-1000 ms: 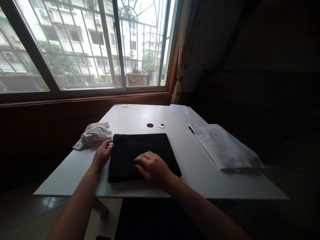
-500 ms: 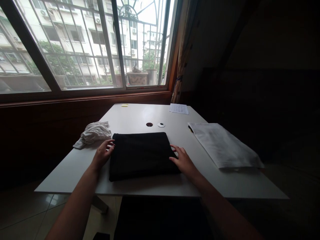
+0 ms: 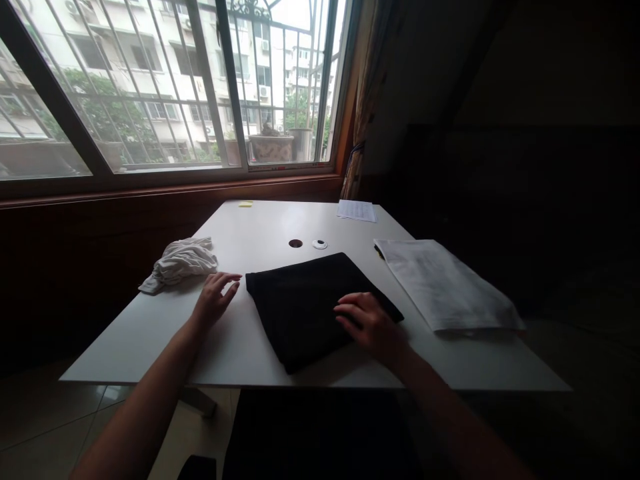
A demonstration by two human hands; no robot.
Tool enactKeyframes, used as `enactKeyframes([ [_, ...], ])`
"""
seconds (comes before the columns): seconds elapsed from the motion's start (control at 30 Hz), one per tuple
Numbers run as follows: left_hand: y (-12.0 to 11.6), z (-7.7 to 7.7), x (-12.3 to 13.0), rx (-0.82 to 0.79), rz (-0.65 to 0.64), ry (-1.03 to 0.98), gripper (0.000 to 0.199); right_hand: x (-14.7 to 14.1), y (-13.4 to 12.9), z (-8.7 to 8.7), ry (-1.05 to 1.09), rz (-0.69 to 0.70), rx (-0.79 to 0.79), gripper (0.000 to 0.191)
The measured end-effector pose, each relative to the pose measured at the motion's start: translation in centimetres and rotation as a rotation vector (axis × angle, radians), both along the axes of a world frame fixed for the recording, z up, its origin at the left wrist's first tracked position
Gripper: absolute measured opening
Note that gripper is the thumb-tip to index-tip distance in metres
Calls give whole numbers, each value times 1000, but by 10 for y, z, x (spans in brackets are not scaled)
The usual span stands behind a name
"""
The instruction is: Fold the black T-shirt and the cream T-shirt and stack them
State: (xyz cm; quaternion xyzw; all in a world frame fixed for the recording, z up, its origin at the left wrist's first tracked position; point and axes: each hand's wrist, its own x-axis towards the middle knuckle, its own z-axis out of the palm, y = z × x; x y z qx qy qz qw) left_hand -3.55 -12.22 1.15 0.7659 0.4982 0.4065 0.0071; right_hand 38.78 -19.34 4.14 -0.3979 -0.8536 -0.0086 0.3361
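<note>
Cloth [image 3: 183, 260], pale bag [image 3: 447, 290] flanking black fabric [image 3: 300, 303].

From where I stand, the folded black rectangular cloth [image 3: 305, 303] looks matt. The white angular surface [image 3: 235, 360] beneath is smooth, with a satin sheen. Around the cloth: a rumpled off-white fabric bundle [image 3: 183, 261] at ten o'clock, thin printed white paper [image 3: 357, 211] at one, a dull, whitish, four-sided sheet [image 3: 450, 293], material unclear, at three. Toward eleven, the long brown sill [image 3: 200, 186] resembles varnished wood.
</note>
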Motion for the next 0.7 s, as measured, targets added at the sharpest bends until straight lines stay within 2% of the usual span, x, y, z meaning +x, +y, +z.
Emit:
enactKeyframes([
  [0.07, 9, 3, 8, -18, -19, 106, 31, -28, -15, 2, -47, 238, -58, 26],
  [0.17, 26, 8, 21, -134, -9, 202, 38, -59, -28, -3, -153, 388, -83, 44],
  [0.23, 36, 10, 30, -230, 28, 225, 42, -70, -32, -11, -213, 388, -78, 41],
  [0.3, 46, 9, 39, -306, 51, 241, 44, -74, -33, -19, -243, 368, -64, 27],
  [0.43, 60, 10, 48, -407, 73, 256, 39, -74, -35, -24, -200, 373, -33, 11],
  [0.57, 70, 19, 50, -487, 82, 234, 35, -73, -35, -18, 2, 378, -98, 13],
  [0.7, 74, 32, 55, -539, 51, 180, 23, -73, -34, -11, 239, 317, -169, 21],
])
